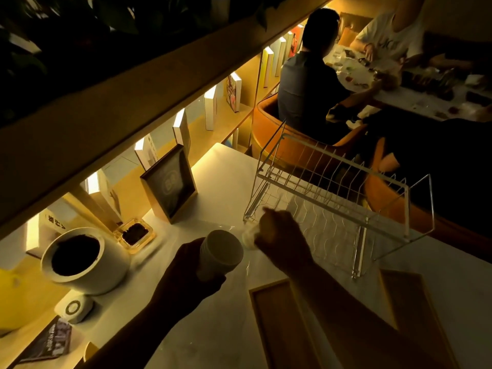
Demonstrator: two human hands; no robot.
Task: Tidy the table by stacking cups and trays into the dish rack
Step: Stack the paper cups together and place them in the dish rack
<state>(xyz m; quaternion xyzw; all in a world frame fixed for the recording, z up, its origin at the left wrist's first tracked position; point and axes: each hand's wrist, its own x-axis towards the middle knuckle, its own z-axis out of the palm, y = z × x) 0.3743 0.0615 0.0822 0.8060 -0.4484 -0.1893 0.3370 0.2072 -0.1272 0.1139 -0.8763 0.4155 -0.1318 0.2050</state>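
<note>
The wire dish rack [332,198] looks empty — little done yet. The left hand [186,270] grips a stack of paper cups [221,253]; the right hand [282,235] grasps a clear cup [249,235] at the rack's near corner. Two wooden trays [269,315] wait on the desk [221,182].

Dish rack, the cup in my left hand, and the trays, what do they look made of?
Dish rack: thin metal wire with a white coating, judging by the slim bent rods. Cup in the left hand: matte, opaque, pale, with ridged sides; likely paper, perhaps ceramic. Trays: probably wood, from the warm brown tone and raised rims.
</note>
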